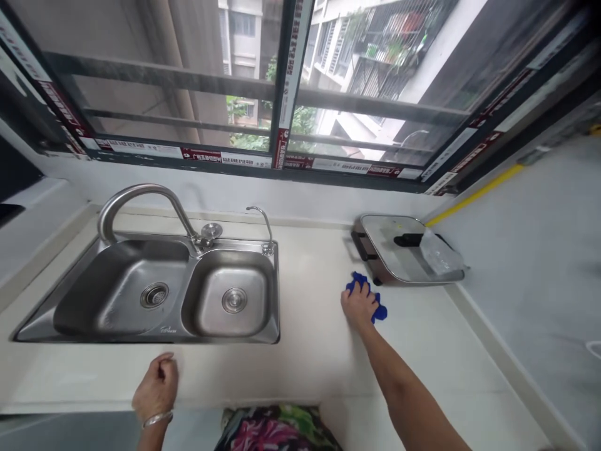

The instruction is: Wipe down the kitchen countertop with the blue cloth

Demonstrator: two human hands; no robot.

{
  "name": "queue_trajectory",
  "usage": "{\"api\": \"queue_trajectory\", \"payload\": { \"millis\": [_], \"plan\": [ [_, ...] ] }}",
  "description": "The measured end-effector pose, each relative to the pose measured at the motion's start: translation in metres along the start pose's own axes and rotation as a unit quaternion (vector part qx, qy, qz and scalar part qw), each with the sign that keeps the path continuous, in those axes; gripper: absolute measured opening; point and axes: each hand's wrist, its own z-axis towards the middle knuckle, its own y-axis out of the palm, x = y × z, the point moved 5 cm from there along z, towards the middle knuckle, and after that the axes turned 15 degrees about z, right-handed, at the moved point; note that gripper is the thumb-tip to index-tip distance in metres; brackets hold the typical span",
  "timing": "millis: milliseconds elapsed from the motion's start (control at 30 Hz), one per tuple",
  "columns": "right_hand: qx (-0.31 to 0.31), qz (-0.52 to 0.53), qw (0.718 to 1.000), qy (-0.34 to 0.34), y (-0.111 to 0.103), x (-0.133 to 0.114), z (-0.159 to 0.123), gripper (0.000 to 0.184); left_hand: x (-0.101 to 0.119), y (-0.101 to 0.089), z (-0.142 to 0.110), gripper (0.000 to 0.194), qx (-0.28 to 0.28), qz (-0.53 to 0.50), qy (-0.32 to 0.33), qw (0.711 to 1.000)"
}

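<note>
Under my right hand a blue cloth is bunched against the white countertop, with its edges poking out past my fingers. This hand lies to the right of the sink, just in front of a lidded electric pan. My left hand is curled at the counter's front edge, below the double-bowl steel sink. A bracelet circles that wrist. The fingers are folded in, and I see nothing in them.
An electric pan with a glass lid stands in the back right corner, a clear plastic bag on top. Behind the sink rise a large curved faucet and a thin small tap. A yellow pipe runs along the right wall.
</note>
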Motion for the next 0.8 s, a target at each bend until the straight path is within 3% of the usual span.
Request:
{"api": "queue_trajectory", "payload": {
  "millis": [367, 467, 567, 667, 800],
  "plan": [
    [-0.057, 0.006, 0.994, -0.092, -0.073, 0.000, -0.113, 0.051, -0.003, 0.000, -0.008, 0.039, 0.016, -0.021, 0.013, 1.000],
    [-0.114, -0.063, 0.987, -0.089, -0.082, -0.009, -0.152, 0.054, -0.006, 0.006, -0.008, 0.040, 0.023, -0.039, 0.017, 0.999],
    [-0.189, -0.093, 0.969, -0.133, -0.082, -0.027, -0.187, 0.054, -0.010, 0.011, -0.007, 0.040, 0.039, -0.049, 0.017, 0.998],
    [-0.230, -0.077, 0.953, -0.183, -0.081, -0.042, -0.202, 0.054, -0.012, 0.014, -0.006, 0.039, 0.047, -0.052, 0.016, 0.997],
    [-0.267, -0.040, 0.932, -0.244, -0.079, -0.050, -0.190, 0.055, -0.012, 0.018, -0.004, 0.039, 0.053, -0.045, 0.018, 0.997]
  ]
}}
